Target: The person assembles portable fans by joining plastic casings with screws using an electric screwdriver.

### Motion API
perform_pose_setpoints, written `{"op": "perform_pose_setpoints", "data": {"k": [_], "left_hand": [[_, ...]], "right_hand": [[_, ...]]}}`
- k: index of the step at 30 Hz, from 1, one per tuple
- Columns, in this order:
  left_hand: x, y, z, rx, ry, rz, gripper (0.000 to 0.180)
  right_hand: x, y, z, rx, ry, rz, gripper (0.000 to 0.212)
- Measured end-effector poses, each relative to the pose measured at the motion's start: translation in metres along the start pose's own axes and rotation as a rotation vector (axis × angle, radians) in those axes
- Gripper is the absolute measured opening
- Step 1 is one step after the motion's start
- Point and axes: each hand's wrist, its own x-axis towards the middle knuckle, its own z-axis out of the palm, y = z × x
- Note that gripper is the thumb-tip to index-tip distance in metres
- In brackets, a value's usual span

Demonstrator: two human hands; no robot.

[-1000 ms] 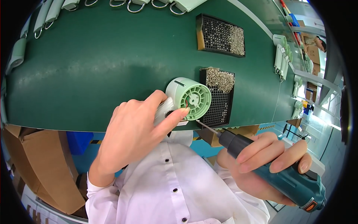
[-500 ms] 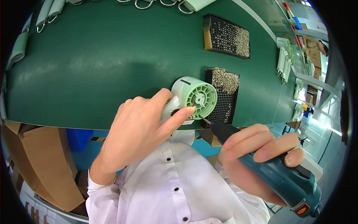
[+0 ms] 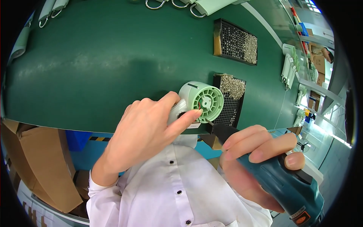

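Observation:
My left hand [image 3: 147,130] is closed around a pale green fan housing [image 3: 191,90], thumb pressed by the lower rim of its round, ribbed opening. Inside that opening sits a small motor mount with a bit of red wire. A whitish handle part shows beneath my fingers. In my right hand [image 3: 261,155] is a dark teal electric screwdriver [image 3: 289,185], gripped along its body. Its bit points up and left and meets the lower edge of the housing's opening; whether a screw sits at the tip is too small to tell.
Just behind the housing lies a black perforated screw tray [image 3: 230,109] with many small screws. A second screw tray [image 3: 236,41] is farther back. Pale green parts with metal loops [image 3: 196,10] line the far edge of the green table [image 3: 94,83]. A cardboard box [image 3: 49,162] stands lower left.
The housing and trays appear slightly farther right and lower in the picture. The screwdriver's rear end has dipped a little, its tip staying at the housing's lower rim. Both grips are unchanged.

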Motion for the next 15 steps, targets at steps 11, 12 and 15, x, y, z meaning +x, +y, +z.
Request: {"op": "perform_pose_setpoints", "data": {"k": [11, 12, 15], "left_hand": [[0.004, 0.0, -0.004, -0.069, -0.064, -0.031, 0.036], [0.004, 0.0, -0.004, -0.07, -0.065, -0.03, 0.036], [0.004, 0.001, -0.004, -0.09, -0.05, -0.011, 0.036]], "right_hand": [[-0.004, 0.019, 0.004, -0.113, 0.006, -0.14, 0.035], [-0.003, 0.02, 0.004, -0.114, 0.005, -0.141, 0.035], [-0.002, 0.02, 0.003, -0.138, -0.024, -0.169, 0.032]]}}
